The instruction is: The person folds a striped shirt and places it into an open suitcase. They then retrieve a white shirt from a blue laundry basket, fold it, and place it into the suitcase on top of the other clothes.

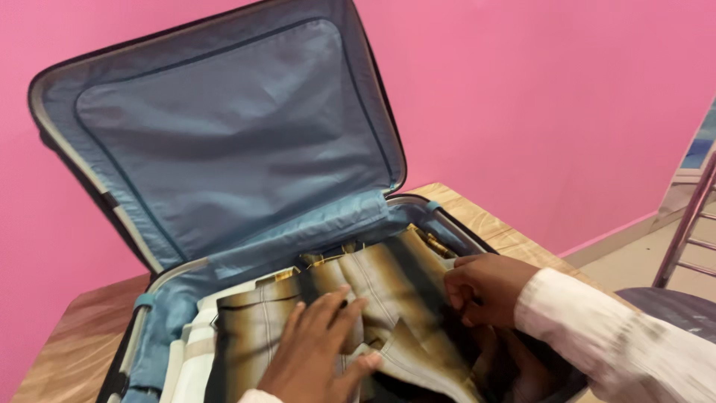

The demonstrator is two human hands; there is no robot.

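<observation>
Open suitcase [156, 298] on a wooden table [67, 336]: left hand [317, 351], fingers spread, presses the striped brown garment [388, 283] flat in the lower shell; right hand [485, 287], curled, pinches its edge, keeping the fold in place

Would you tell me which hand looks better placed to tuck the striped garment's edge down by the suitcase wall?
Right, probably: the right hand already grips the striped garment beside the suitcase wall, while the left hand lies flat mid-fabric.
</observation>
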